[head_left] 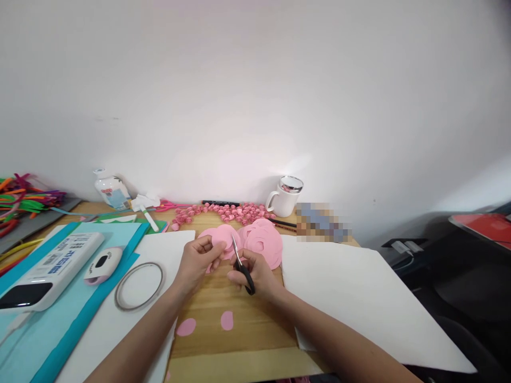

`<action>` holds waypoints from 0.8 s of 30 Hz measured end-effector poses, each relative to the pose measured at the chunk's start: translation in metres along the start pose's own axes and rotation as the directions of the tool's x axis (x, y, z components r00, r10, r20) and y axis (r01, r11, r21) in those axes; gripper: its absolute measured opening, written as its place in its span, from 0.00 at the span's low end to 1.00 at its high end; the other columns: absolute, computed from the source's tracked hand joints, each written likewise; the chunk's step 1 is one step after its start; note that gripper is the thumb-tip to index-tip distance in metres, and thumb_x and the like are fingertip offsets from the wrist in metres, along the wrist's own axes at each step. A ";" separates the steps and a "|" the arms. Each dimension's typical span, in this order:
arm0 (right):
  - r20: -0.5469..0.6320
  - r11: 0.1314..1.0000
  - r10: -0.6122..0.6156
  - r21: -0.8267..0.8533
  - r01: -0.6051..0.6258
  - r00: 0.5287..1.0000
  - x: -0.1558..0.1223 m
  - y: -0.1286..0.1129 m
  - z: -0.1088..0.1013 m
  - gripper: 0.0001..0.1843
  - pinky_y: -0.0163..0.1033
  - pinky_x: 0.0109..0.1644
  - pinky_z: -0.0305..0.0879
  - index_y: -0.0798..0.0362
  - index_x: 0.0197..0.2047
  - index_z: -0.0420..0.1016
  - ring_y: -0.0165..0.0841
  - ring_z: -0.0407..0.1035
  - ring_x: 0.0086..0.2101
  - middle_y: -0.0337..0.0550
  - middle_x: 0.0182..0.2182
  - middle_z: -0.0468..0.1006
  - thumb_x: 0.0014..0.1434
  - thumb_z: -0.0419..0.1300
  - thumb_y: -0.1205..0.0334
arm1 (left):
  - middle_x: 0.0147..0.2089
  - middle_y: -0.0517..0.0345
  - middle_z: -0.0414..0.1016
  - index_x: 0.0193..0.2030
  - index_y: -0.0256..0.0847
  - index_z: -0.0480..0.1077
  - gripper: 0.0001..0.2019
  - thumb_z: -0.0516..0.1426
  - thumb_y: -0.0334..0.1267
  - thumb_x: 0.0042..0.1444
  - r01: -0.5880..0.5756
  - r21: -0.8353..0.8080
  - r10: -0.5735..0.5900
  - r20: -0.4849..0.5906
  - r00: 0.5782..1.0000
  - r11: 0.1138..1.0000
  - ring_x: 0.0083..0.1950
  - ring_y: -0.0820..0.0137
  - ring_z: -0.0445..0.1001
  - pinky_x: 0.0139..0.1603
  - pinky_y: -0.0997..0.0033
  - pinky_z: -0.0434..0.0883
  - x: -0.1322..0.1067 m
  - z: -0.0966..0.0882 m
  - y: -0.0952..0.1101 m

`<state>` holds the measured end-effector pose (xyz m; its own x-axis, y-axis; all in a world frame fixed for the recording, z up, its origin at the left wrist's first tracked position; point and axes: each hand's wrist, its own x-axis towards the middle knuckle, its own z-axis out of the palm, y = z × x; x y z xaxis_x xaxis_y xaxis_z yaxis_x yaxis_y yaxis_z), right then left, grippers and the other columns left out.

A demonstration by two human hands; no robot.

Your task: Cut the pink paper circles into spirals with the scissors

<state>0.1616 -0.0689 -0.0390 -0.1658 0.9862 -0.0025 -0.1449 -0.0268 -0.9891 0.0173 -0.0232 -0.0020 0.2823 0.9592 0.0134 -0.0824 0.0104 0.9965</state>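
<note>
My left hand [198,260] pinches a pink paper circle [220,238] above the wooden desk. My right hand [257,274] grips black-handled scissors [240,264], whose blades point up into the edge of that circle. Just behind lies a pile of pink paper discs [264,242]. Two small pink cut-outs [227,320] lie on the wood in front of my hands.
White sheets [359,298] flank the wood on both sides. At left lie blue paper [59,330], a white device [51,268], a small punch [102,264] and a tape ring [139,285]. Behind are rolled pink paper bits [223,211], a white mug [286,197], a bottle [109,190] and coloured strips [24,199].
</note>
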 end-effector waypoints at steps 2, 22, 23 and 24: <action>0.013 0.999 -0.039 0.001 0.039 0.999 0.001 -0.001 -0.001 0.24 0.29 0.20 0.55 0.53 0.31 0.64 0.24 0.60 0.18 0.30 0.18 0.67 0.37 0.71 0.51 | 0.11 0.68 0.60 0.18 0.38 0.63 0.16 0.64 0.43 0.42 0.007 0.037 -0.007 0.014 1.000 0.999 0.13 0.81 0.54 0.15 0.79 0.50 0.000 0.000 -0.001; -0.037 0.999 -0.008 -0.035 0.007 0.999 0.001 -0.003 -0.002 0.21 0.28 0.16 0.50 0.54 0.30 0.66 0.22 0.56 0.13 0.28 0.12 0.64 0.39 0.70 0.53 | 0.12 0.69 0.59 0.21 0.38 0.65 0.13 0.64 0.41 0.43 0.015 0.015 -0.016 0.040 0.999 1.000 0.14 0.81 0.53 0.15 0.79 0.50 -0.001 -0.003 0.000; -0.043 1.000 0.001 -0.031 -0.002 0.999 0.001 -0.004 -0.002 0.21 0.27 0.16 0.49 0.54 0.29 0.66 0.22 0.55 0.13 0.28 0.12 0.64 0.39 0.70 0.53 | 0.12 0.69 0.59 0.22 0.38 0.65 0.13 0.63 0.42 0.44 0.010 0.002 -0.010 0.039 0.999 1.000 0.14 0.81 0.52 0.15 0.79 0.50 -0.001 -0.002 0.000; -0.048 1.000 0.009 -0.027 -0.011 0.999 0.001 -0.005 -0.002 0.20 0.27 0.16 0.49 0.54 0.29 0.66 0.22 0.55 0.13 0.28 0.12 0.64 0.39 0.70 0.53 | 0.12 0.69 0.59 0.22 0.38 0.65 0.13 0.63 0.42 0.45 0.003 -0.014 -0.003 0.037 0.999 1.000 0.14 0.81 0.53 0.15 0.79 0.50 -0.001 -0.002 0.001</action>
<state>0.1640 -0.0678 -0.0348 -0.1205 0.9925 -0.0187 -0.1165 -0.0328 -0.9926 0.0153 -0.0235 -0.0016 0.3180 0.9480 0.0138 -0.0951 0.0174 0.9953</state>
